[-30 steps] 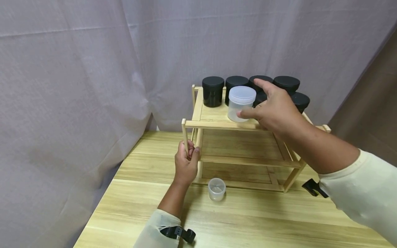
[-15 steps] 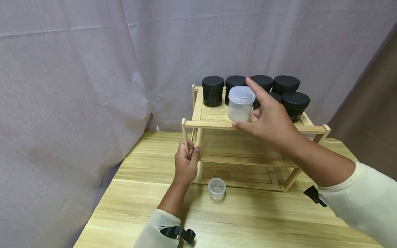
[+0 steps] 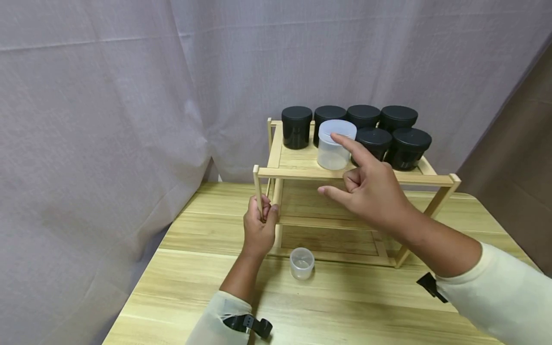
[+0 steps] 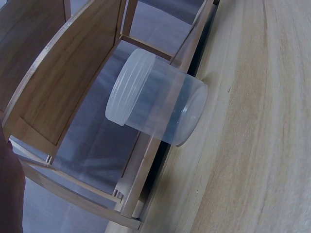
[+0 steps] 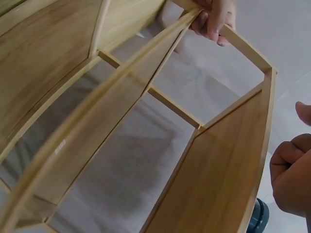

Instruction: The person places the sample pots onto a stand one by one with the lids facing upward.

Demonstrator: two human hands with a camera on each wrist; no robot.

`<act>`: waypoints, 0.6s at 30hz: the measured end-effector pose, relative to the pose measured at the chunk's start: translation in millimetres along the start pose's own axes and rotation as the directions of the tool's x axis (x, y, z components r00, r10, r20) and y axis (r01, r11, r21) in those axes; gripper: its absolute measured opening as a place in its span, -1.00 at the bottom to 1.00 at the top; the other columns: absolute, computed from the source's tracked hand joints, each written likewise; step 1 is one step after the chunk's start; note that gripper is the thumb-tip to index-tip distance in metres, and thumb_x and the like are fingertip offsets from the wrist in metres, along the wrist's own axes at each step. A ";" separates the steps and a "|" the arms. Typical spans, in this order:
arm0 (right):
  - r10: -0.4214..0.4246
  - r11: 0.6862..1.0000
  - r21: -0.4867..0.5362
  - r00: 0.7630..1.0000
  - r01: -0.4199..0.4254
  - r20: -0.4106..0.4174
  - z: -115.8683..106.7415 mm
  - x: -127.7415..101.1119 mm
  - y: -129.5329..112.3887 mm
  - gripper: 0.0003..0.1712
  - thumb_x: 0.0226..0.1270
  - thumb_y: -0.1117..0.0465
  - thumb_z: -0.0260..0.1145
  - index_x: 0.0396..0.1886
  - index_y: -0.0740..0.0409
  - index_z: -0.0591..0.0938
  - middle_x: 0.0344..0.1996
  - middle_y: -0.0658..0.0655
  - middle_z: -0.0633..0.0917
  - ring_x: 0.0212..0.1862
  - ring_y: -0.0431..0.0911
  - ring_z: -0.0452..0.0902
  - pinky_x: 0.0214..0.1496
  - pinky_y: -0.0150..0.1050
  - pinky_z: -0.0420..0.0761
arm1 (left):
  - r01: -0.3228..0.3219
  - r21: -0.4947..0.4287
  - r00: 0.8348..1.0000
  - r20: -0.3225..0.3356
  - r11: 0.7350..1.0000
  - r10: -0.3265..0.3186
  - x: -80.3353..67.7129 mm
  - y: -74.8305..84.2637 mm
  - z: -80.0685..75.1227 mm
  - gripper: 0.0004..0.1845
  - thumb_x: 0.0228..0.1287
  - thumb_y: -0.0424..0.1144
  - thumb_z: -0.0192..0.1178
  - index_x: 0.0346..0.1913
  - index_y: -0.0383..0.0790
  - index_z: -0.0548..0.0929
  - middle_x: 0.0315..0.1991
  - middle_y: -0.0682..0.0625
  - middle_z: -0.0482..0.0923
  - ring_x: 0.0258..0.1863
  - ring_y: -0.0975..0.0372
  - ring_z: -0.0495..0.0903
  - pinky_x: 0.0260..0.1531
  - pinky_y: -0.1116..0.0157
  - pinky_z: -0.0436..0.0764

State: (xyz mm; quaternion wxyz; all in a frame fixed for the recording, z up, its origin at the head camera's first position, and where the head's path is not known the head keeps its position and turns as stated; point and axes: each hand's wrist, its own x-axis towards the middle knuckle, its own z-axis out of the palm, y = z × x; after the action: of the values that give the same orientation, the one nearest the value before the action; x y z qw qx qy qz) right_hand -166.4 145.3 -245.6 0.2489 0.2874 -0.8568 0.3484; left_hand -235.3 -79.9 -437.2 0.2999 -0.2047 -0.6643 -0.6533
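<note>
A two-tier wooden rack stands on the table. On its top shelf a translucent jar with a white lid stands in front of several black jars. My right hand hovers just in front of the top shelf and holds nothing; its index finger and thumb are stretched out and the other fingers are curled. The index fingertip overlaps the jar's lid in the head view; I cannot tell whether they touch. My left hand grips the rack's front-left post. The right wrist view shows that grip of the left hand.
A small clear cup stands on the wooden table just in front of the rack, close to my left hand; the cup fills the left wrist view. The rack's lower shelf holds nothing. A grey curtain hangs behind.
My right hand has let go of the translucent jar and drawn back down toward me, uncovering the black jars behind. The left hand has kept its grip on the post.
</note>
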 end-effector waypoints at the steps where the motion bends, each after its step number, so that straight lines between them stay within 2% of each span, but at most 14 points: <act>1: -0.014 1.000 -0.002 1.000 0.014 -0.007 1.0 -2.0 1.2 0.15 0.16 0.37 0.72 0.70 -0.03 0.35 -0.73 -0.18 0.20 -0.66 -0.41 0.03 -0.54 -0.38 0.32 | -0.001 -0.001 1.000 0.000 1.000 0.001 0.1 0.0 0.1 -0.91 0.52 -0.51 0.14 -0.06 -0.40 0.45 -0.50 0.11 0.24 -0.53 0.40 0.34 -0.53 0.47 0.33; 11: -0.153 0.984 -0.113 0.983 0.141 -0.105 16.4 -21.5 10.7 0.03 0.11 0.34 0.75 0.58 0.14 0.48 -0.75 -0.20 0.26 -0.64 -0.43 0.08 -0.56 -0.42 0.25 | 0.000 0.003 1.000 -0.005 1.000 0.000 1.0 -1.9 0.0 -0.87 0.52 -0.52 0.15 -0.05 -0.52 0.41 -0.50 0.14 0.25 -0.54 0.41 0.32 -0.54 0.47 0.31; 18: -0.187 0.981 -0.079 0.972 0.178 -0.140 24.9 -34.0 14.4 0.03 0.03 0.35 0.76 0.54 0.21 0.50 -0.76 -0.22 0.26 -0.64 -0.47 0.06 -0.59 -0.44 0.22 | 0.000 0.000 1.000 -0.002 1.000 0.000 0.3 -1.0 -0.3 -0.88 0.52 -0.52 0.15 -0.06 -0.50 0.43 -0.51 0.14 0.23 -0.55 0.41 0.28 -0.54 0.47 0.28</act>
State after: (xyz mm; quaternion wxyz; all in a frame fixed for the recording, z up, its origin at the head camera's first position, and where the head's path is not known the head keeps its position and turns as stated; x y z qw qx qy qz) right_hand -157.4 146.2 -289.2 0.3515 0.3302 -0.8171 0.3159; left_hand -236.2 -80.3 -437.8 0.3005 -0.2039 -0.6640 -0.6537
